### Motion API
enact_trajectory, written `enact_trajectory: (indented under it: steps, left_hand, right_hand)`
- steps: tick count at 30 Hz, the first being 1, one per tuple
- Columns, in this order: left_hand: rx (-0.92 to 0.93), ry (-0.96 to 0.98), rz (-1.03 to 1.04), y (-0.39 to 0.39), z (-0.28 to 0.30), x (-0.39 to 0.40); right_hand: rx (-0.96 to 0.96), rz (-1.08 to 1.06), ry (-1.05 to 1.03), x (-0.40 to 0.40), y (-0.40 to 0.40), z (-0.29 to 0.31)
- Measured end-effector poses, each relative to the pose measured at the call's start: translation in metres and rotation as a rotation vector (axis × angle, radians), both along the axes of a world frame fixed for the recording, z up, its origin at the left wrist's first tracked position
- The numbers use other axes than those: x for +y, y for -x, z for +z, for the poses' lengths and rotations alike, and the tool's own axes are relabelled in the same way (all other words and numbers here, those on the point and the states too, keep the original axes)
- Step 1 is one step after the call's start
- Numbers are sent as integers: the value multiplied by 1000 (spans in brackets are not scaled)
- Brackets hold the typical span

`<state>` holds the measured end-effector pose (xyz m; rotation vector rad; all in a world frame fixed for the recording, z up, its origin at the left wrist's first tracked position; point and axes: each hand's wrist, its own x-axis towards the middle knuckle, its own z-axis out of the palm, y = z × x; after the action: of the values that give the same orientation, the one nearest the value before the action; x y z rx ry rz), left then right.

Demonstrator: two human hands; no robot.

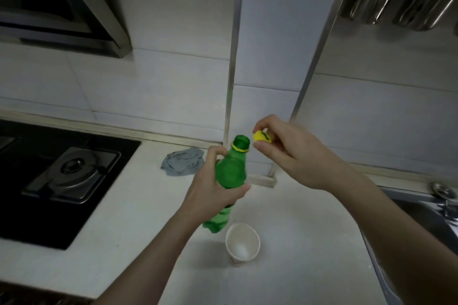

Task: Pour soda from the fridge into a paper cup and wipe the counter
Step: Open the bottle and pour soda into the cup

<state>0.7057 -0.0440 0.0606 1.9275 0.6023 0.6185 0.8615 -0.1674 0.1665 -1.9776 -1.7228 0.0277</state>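
Gripped around its middle by the left hand, the green soda bottle hangs uncapped above the white counter, no label readable. Right hand pinches the yellow cap just right of the bottle's mouth; its dark marking is illegible. Nearer stands an empty paper cup; farther left lies a grey cloth.

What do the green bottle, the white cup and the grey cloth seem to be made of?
Green bottle: translucent glossy plastic, probably; light passes through it. White cup: matte paper, apparently; thin rim, dull inside. Grey cloth: soft woven fabric; it lies crumpled in folds.
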Motion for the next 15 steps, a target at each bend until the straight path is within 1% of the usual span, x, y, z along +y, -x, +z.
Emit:
enact_trajectory:
  steps: [2,4,8,10,13,15]
  left_hand:
    - [5,10,35,5,-12,-1]
    - [38,8,51,12,-27,-2]
    - [88,44,85,31,-61,-6]
    - [109,60,98,41,-77,-8]
    - [194,46,116,53,-99,-13]
    - [263,6,92,60,-112,-16]
  right_hand:
    - [49,-59,10,-9,-15,-22]
    - [74,-158,68,-20,-31,-59]
    - [49,-317,290,-47,-63,-165]
    - [73,-368,385,-60,-72,-218]
    - [68,-426,450,-78,-76,-282]
    - [49,-450,451,-88,-78,-319]
